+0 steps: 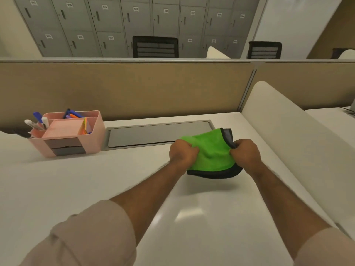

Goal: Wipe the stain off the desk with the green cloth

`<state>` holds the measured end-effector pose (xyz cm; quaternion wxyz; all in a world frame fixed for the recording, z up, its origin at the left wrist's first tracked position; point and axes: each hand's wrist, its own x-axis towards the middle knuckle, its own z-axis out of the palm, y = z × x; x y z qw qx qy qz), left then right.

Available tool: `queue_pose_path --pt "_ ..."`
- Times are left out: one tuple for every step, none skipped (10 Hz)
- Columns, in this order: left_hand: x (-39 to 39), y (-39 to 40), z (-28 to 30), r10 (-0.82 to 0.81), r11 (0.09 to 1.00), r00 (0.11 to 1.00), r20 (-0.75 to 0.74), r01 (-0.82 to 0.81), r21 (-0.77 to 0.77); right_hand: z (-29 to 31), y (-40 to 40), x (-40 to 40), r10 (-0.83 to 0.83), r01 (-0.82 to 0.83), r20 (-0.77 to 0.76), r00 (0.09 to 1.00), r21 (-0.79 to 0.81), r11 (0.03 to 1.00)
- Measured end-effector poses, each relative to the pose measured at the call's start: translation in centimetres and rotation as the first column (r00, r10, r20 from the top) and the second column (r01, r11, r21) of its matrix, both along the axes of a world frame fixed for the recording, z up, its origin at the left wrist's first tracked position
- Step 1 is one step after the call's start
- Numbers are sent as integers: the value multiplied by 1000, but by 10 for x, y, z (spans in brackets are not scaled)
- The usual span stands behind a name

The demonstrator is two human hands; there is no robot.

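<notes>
A green cloth [209,150] with a dark border hangs a little above the white desk [96,179], stretched between both hands. My left hand [182,152] grips its left edge with closed fingers. My right hand [245,153] pinches its right edge near the dark corner. The cloth casts a faint shadow on the desk below it. I cannot make out any stain on the desk surface.
A pink desk organizer [67,131] with pens and notes stands at the back left. A grey cable flap [149,135] lies along the desk's back edge, before the tan partition [124,87]. A white side divider [288,135] bounds the desk on the right.
</notes>
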<state>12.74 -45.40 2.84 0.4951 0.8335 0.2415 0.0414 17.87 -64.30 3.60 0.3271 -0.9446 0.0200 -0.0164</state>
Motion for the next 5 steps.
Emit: queue_pose_path --pt "13 -14 -14 -4 1000 1000 0 4 23 -19 -12 17 -22 22 -3 1000 11 1000" --pt "12 -19 -46 70 998 991 -116 -69 5 -54 -25 24 -7 -2 -99 995 -90 996" --pt "5 -14 -57 114 993 973 -199 -114 16 -67 -28 18 -68 41 -132 989 -197 980" --pt "-9 -6 -55 99 991 983 -152 -84 104 -71 -18 1 -90 101 46 995 -394 913" --pt "-17 1 -49 51 974 996 -77 -33 226 -68 -3 -10 7 49 123 992 -445 894"
